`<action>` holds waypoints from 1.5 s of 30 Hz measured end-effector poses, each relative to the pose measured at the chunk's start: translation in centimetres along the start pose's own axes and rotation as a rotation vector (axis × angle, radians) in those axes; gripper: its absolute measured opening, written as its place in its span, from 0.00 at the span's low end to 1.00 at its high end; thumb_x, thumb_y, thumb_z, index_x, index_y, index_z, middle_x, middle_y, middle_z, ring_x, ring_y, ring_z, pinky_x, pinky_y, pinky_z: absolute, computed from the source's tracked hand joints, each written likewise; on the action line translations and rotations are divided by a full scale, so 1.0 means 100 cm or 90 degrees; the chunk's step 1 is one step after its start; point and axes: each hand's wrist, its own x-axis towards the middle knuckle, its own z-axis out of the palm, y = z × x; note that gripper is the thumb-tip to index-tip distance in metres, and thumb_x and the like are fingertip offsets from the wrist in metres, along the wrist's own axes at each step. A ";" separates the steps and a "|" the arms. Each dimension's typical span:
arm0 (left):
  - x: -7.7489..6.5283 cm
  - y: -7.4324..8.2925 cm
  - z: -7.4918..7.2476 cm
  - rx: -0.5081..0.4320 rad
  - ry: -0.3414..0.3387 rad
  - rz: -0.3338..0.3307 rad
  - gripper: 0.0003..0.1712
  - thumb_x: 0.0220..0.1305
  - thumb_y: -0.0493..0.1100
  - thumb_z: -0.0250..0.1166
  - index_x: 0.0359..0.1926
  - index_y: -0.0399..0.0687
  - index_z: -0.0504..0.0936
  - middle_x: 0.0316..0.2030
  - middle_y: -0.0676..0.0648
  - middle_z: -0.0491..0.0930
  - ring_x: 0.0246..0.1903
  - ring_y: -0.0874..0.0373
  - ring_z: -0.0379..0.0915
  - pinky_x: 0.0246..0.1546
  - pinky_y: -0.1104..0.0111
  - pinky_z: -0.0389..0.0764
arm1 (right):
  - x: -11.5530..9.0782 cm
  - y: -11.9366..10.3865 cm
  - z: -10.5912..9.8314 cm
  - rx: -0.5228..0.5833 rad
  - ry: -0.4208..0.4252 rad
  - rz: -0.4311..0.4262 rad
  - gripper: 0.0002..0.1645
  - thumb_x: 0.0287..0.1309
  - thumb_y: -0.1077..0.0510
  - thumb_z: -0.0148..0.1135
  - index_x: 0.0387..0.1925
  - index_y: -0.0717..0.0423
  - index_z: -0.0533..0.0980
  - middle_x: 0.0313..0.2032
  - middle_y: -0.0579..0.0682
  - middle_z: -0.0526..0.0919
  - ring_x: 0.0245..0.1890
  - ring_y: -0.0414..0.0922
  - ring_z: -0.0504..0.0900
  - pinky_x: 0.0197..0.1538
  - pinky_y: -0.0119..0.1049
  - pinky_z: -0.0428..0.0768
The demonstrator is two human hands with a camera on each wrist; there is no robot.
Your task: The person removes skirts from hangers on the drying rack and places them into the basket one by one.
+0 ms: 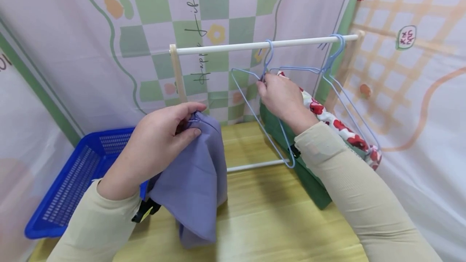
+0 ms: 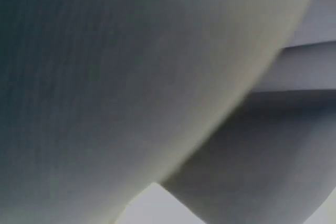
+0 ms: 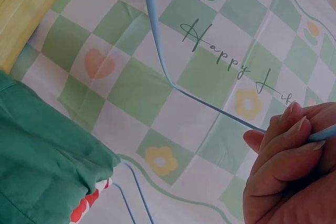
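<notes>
A purple cloth garment with a small zipper (image 1: 196, 173) hangs down from my left hand (image 1: 156, 144), pinched at its upper edge between thumb and fingers. My right hand (image 1: 284, 96) grips a blue wire hanger (image 1: 272, 51) just below its hook, and the hook overlaps the white rod (image 1: 225, 47). In the right wrist view, curled fingers (image 3: 283, 166) hold the same hanger (image 3: 156, 35). Behind the right forearm hang a green garment (image 1: 309, 177) and a red-flowered white one (image 1: 338, 126). Blurred cloth fills the left wrist view.
More blue hangers (image 1: 333, 58) hang at the rod's right end. A wooden post (image 1: 177, 72) supports its left end, and a lower white bar (image 1: 258, 166) crosses near the wooden table (image 1: 255, 221). At the left lies a blue plastic basket (image 1: 36, 223). Printed cloth surrounds the table.
</notes>
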 end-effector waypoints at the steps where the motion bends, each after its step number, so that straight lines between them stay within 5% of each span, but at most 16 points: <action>1: 0.000 0.001 0.000 0.017 0.001 0.009 0.24 0.67 0.34 0.71 0.63 0.50 0.83 0.29 0.52 0.77 0.30 0.59 0.71 0.34 0.65 0.73 | 0.000 0.000 0.000 -0.001 0.002 -0.002 0.23 0.78 0.48 0.46 0.39 0.61 0.79 0.42 0.63 0.87 0.42 0.65 0.84 0.43 0.65 0.78; 7: -0.002 0.005 0.000 0.077 0.006 0.042 0.22 0.68 0.34 0.71 0.61 0.46 0.83 0.53 0.46 0.86 0.48 0.54 0.84 0.47 0.57 0.84 | 0.001 0.000 0.002 -0.004 0.008 -0.002 0.22 0.78 0.48 0.47 0.38 0.61 0.79 0.42 0.63 0.87 0.43 0.66 0.84 0.44 0.65 0.78; 36: 0.000 0.004 0.001 0.131 0.056 0.067 0.13 0.60 0.34 0.77 0.46 0.45 0.88 0.36 0.45 0.79 0.39 0.51 0.77 0.39 0.59 0.83 | 0.002 0.002 0.004 0.003 0.015 -0.014 0.21 0.78 0.48 0.48 0.35 0.59 0.77 0.39 0.62 0.86 0.41 0.66 0.84 0.41 0.65 0.78; 45: 0.002 0.000 0.001 0.121 0.056 0.076 0.08 0.65 0.35 0.74 0.44 0.44 0.86 0.48 0.42 0.84 0.50 0.48 0.82 0.47 0.55 0.86 | 0.003 0.004 0.005 0.009 0.013 -0.016 0.21 0.78 0.48 0.47 0.36 0.59 0.78 0.40 0.63 0.86 0.42 0.67 0.84 0.41 0.65 0.78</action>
